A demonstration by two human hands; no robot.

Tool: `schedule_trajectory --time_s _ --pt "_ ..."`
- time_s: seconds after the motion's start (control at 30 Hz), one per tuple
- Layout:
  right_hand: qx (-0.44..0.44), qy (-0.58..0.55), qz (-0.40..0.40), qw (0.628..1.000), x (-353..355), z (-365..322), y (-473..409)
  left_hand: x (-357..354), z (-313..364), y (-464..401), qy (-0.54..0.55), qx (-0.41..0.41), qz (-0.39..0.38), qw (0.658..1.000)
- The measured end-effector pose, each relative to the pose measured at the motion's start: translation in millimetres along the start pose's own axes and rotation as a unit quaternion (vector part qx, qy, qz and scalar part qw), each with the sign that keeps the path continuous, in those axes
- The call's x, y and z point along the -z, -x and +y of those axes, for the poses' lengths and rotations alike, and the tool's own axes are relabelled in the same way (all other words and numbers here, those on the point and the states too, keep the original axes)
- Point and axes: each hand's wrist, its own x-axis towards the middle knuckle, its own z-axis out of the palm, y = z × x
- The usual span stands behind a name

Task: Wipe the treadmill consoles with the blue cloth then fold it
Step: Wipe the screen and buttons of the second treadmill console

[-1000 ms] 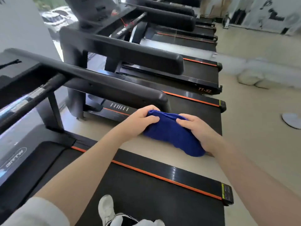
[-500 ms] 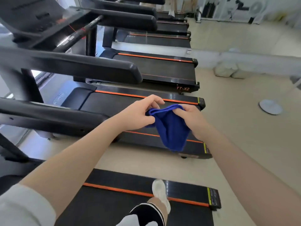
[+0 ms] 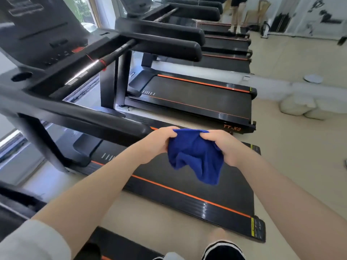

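Observation:
The blue cloth (image 3: 195, 156) hangs crumpled in the air in front of me, over a treadmill's black belt. My left hand (image 3: 159, 141) pinches its upper left edge and my right hand (image 3: 223, 147) grips its upper right edge. The lower part of the cloth droops in loose folds. A black treadmill console (image 3: 47, 34) with buttons and a red tag stands at the upper left, well away from both hands.
Several black treadmills with orange stripes stand in a row; the nearest belt (image 3: 187, 177) lies under my hands. Padded handrails (image 3: 93, 119) jut out at the left. Beige floor (image 3: 300, 166) lies to the right, with white bags (image 3: 300, 107) and a person's legs (image 3: 235, 14) far back.
I have moved along the treadmill row and the view has shifted. The cloth has opened from a bunched wad into a wider hanging piece, with my hands spreading apart along its top edge.

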Motion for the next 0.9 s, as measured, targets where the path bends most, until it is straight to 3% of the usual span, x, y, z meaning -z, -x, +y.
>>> schedule_trajectory --time_s 0.13,0.27,0.4,0.5,0.57,0.7,0.8,0.9 --pt "-0.065 -0.063 -0.062 0.994 34.2 -26.4 -82.3 2.8 7.5 -79.3 0.015 -0.018 0.082 0.996" --pt "-0.023 -0.023 -0.178 0.984 77.6 -72.5 -163.7 14.0 30.7 -164.7 0.061 -0.021 0.221 0.973" --pt "0.003 -0.035 -0.159 0.987 109.3 -135.7 -245.0 37.7 70.3 -233.2 0.069 0.008 0.350 0.934" --pt "-0.006 -0.053 -0.168 0.984 109.8 -172.2 -303.8 49.2 91.0 -265.5 0.003 -0.042 0.330 0.943" --pt "-0.012 -0.055 -0.175 0.983 98.4 -187.2 -335.4 57.3 95.6 -280.0 -0.092 -0.030 0.300 0.949" --pt "-0.008 0.048 -0.239 0.970 64.0 -206.6 -394.8 94.4 97.7 -305.6 -0.323 0.059 0.311 0.892" --pt "0.087 0.239 -0.319 0.913 35.0 -224.2 -428.7 137.0 104.5 -322.8 -0.309 0.057 0.368 0.875" --pt "0.244 0.433 -0.358 0.790 4.6 -244.7 -471.5 195.7 102.7 -340.8 -0.323 0.066 0.405 0.853"
